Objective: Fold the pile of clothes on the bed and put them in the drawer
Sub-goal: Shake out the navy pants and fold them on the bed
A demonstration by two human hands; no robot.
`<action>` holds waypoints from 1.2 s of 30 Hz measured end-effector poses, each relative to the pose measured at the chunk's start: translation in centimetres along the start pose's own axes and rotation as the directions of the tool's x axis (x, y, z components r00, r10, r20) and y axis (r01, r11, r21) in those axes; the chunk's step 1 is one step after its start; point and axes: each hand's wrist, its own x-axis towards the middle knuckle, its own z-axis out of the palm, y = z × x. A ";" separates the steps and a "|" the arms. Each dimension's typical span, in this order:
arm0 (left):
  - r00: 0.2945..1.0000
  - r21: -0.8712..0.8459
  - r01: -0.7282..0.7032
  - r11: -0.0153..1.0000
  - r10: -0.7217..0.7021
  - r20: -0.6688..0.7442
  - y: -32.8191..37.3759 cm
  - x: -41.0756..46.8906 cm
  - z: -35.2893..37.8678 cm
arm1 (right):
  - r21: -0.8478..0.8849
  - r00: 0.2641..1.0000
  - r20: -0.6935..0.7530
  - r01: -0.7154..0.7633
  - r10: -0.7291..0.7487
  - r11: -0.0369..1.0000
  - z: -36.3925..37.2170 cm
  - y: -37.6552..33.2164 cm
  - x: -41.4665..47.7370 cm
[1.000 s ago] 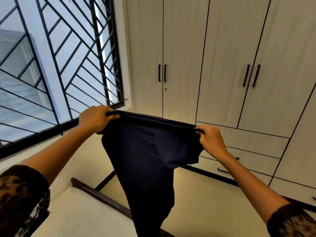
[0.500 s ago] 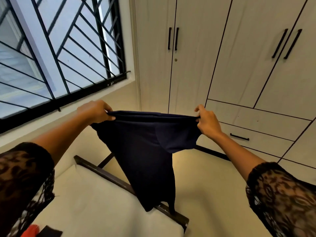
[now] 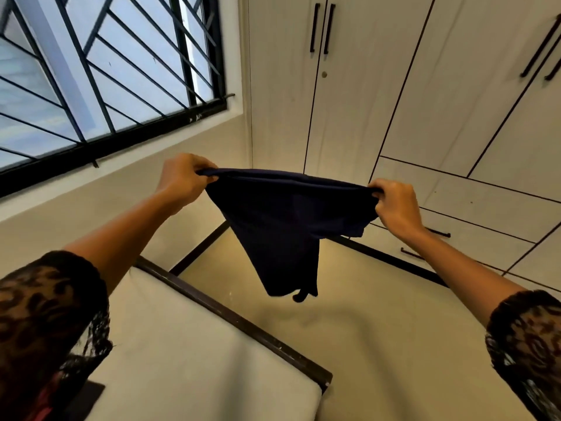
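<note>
A dark navy garment hangs in the air in front of me, stretched flat along its top edge. My left hand grips the left end of that edge and my right hand grips the right end. The cloth tapers down to a point above the floor beyond the bed corner. The bed with its pale mattress lies below on the left. Wardrobe drawers with dark handles sit low on the right, closed.
A dark bed frame rail runs diagonally under the garment. Tall wardrobe doors fill the back wall. A barred window is on the left. Bits of red and dark cloth show at the bottom left. Bare floor lies between bed and wardrobe.
The view has tipped further down, showing more bed and floor. Both hands still hold the garment taut; its hanging part looks shorter and swings clear of the bed rail.
</note>
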 end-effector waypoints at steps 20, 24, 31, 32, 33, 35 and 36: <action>0.817 0.502 -0.156 0.851 -0.175 0.550 -35.6 -40.0 4.0 | 0.144 0.827 0.472 0.271 -0.307 0.952 16.6 -6.9 -51.1; 0.790 0.525 -0.130 0.841 -0.233 0.568 -42.3 -48.7 5.3 | 0.205 0.737 0.540 0.353 -0.406 0.913 20.3 -8.9 -61.7; 0.781 0.542 -0.312 0.780 -0.114 0.614 -48.5 -57.5 6.3 | 0.219 0.553 0.631 0.546 -0.544 0.809 24.6 -11.8 -73.0; 0.799 0.547 -0.369 0.751 -0.045 0.600 -49.3 -58.3 6.3 | 0.217 0.533 0.640 0.565 -0.553 0.796 24.9 -12.3 -74.2; 0.810 0.551 -0.398 0.733 -0.001 0.586 -50.1 -58.8 6.2 | 0.217 0.513 0.653 0.578 -0.557 0.787 25.0 -12.8 -75.2; 0.809 0.564 -0.404 0.720 -0.006 0.587 -51.2 -59.5 5.9 | 0.217 0.477 0.685 0.588 -0.550 0.779 25.0 -13.5 -76.9; 0.808 0.575 -0.398 0.715 -0.023 0.588 -51.8 -59.9 5.8 | 0.218 0.461 0.699 0.591 -0.547 0.776 25.0 -13.8 -77.5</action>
